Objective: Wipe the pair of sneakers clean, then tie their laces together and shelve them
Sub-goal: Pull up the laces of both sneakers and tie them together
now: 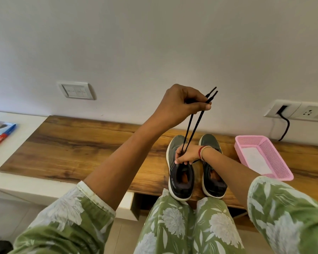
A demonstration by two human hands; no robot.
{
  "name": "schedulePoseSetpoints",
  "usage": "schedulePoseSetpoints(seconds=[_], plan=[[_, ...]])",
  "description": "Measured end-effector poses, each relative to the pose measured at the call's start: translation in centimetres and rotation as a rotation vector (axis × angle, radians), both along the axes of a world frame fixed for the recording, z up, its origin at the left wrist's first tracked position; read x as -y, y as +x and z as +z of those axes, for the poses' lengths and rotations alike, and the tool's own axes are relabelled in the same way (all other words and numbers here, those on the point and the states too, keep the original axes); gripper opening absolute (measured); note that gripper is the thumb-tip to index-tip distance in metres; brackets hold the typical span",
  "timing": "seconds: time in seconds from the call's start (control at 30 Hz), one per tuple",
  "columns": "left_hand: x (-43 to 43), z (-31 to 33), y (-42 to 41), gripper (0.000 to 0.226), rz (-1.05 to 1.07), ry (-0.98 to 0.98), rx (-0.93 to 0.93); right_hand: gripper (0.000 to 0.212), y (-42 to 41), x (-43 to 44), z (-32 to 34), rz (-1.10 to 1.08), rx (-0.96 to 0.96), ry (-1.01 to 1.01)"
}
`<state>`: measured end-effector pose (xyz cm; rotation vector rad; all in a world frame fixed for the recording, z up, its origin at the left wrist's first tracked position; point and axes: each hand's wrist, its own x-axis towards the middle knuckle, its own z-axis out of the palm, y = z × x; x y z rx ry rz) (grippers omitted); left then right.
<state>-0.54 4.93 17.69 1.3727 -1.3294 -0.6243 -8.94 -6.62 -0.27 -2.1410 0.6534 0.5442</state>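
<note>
The pair of sneakers [196, 180] stood side by side on the wooden bench [81, 147], heels at its near edge. The left hand [182, 103], raised well above them, pinched two black laces [193, 129] near their tips. The right hand [186, 155] gripped the same strands low down, on the left shoe.

A hard upward pull could have tipped that shoe or dragged it off the near edge. A loose pinch could have let the tips slip free.

The right hand covered the eyelets, so it was unclear whether both strands came from one shoe or whether any knot existed. The shelf below lay mostly behind the person's knees.
</note>
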Motion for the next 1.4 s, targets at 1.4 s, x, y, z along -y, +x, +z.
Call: schedulePoseSetpoints(seconds=[1.4], plan=[[-0.8,-11.4,0.2,0.076,-0.148,0.525,0.244,0.031,-2.3,-2.6,25.0,-0.100,0.216,0.072]])
